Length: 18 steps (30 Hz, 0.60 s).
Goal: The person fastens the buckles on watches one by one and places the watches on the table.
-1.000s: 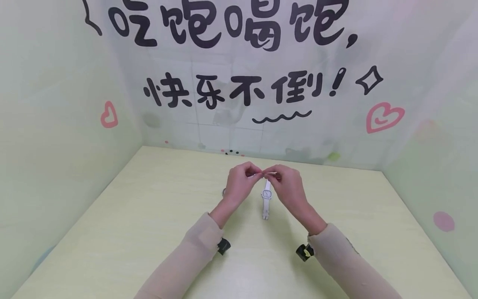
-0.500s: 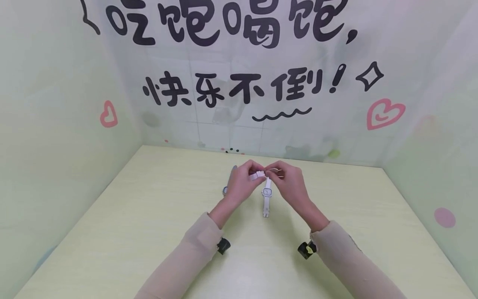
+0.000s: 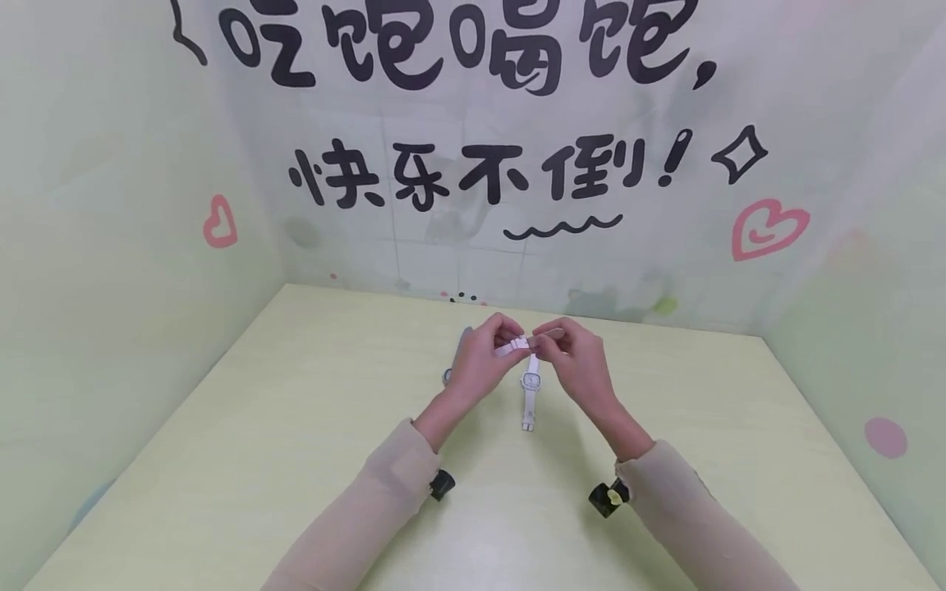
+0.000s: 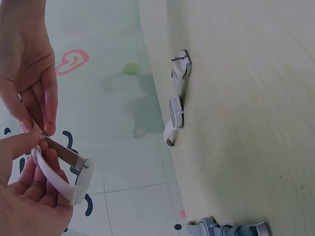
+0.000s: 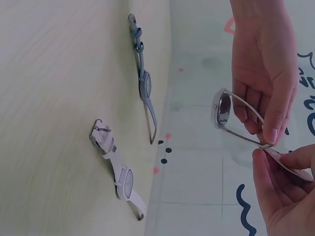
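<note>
Both hands hold one white-strapped wristwatch (image 4: 82,181) up off the table, its strap bent into a loop. My left hand (image 3: 476,361) pinches the strap between thumb and fingers. My right hand (image 3: 580,361) pinches the strap close beside it, so the fingertips of both hands meet at the join. The held watch's case (image 5: 222,111) hangs away from the fingers. Below the hands a second white wristwatch (image 3: 530,381) lies stretched out on the table. A blue-grey wristwatch (image 5: 146,84) lies to its left, partly hidden behind my left hand in the head view.
The pale yellow table (image 3: 296,460) ends at a printed back wall (image 3: 340,254) with black lettering and pink hearts. Side walls stand left and right. A black wrist camera (image 3: 442,485) sits under the left sleeve, another black camera (image 3: 608,498) under the right.
The held watch has turned, and its white strap now shows between the fingertips, where it was mostly hidden before. My hands have barely shifted. The two watches on the table have not moved.
</note>
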### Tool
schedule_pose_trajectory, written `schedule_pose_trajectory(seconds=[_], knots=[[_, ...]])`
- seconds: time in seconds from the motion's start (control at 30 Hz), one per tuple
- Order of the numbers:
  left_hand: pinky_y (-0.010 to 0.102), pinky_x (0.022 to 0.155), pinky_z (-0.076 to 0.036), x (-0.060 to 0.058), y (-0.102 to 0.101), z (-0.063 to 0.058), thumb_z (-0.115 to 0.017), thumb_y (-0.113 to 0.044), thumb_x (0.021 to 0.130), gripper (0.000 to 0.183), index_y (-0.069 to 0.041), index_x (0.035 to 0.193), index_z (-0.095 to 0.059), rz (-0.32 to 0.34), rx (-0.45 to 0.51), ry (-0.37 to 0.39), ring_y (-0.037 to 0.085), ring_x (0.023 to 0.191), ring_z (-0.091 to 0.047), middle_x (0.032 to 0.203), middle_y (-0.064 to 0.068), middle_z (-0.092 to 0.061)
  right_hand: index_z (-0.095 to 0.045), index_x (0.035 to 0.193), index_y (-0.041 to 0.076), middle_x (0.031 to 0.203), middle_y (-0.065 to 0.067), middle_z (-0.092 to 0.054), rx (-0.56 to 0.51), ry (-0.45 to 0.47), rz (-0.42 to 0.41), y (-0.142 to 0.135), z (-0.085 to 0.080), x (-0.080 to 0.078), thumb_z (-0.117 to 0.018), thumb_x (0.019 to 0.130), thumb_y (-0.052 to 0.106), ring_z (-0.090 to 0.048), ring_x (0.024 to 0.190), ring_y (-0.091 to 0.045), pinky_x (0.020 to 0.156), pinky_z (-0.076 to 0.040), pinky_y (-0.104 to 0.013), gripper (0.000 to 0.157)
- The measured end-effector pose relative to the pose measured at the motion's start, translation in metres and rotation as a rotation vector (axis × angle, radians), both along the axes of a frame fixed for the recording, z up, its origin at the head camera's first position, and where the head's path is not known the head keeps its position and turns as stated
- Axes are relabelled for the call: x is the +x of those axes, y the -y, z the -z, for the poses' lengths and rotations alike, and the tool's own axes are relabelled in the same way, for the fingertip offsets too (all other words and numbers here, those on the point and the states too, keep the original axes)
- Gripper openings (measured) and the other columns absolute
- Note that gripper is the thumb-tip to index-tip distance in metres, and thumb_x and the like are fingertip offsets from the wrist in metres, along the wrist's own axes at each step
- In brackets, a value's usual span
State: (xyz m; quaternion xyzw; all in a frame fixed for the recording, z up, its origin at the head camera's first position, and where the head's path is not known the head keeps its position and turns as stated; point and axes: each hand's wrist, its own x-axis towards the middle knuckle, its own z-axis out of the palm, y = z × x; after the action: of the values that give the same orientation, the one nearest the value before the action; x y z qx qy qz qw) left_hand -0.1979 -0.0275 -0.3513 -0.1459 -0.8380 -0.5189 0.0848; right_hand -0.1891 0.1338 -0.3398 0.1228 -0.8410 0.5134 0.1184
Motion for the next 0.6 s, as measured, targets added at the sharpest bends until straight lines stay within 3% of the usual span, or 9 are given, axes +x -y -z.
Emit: schedule_pose_trajectory(seconds=[0.13, 0.33, 0.6], knots=[[0.028, 0.078, -0.056, 0.0, 0.004, 0.001, -0.075, -0.018, 0.09, 0.021, -0.009, 0.105, -0.065, 0.001, -0.023, 0.011, 0.016, 0.087, -0.065, 0.095, 0.006, -0.072, -0.066, 0.109, -0.007, 0.106, -0.026, -0.071, -0.13, 0.1, -0.015, -0.001, 0.0, -0.001, -0.06, 0.099, 0.009, -0.075, 0.091, -0.025, 0.08, -0.061, -0.026, 0.02], [0.028, 0.08, -0.056, -0.001, 0.009, 0.005, -0.076, -0.019, 0.089, 0.019, -0.011, 0.104, -0.067, 0.017, -0.048, -0.026, 0.015, 0.088, -0.067, 0.096, 0.004, -0.073, -0.061, 0.116, -0.012, 0.11, -0.028, -0.07, -0.246, 0.214, -0.055, -0.003, 0.001, -0.002, -0.06, 0.099, 0.011, -0.072, 0.083, -0.004, 0.082, -0.06, -0.025, 0.028], [0.021, 0.063, -0.053, -0.006, 0.012, 0.001, -0.073, -0.018, 0.091, 0.016, -0.01, 0.104, -0.069, 0.077, 0.034, -0.022, 0.012, 0.076, -0.063, 0.096, 0.005, -0.074, -0.06, 0.109, -0.007, 0.112, -0.021, -0.066, -0.254, 0.132, -0.074, -0.003, -0.003, -0.003, -0.065, 0.097, 0.014, -0.069, 0.087, -0.003, 0.084, -0.06, -0.025, 0.025]])
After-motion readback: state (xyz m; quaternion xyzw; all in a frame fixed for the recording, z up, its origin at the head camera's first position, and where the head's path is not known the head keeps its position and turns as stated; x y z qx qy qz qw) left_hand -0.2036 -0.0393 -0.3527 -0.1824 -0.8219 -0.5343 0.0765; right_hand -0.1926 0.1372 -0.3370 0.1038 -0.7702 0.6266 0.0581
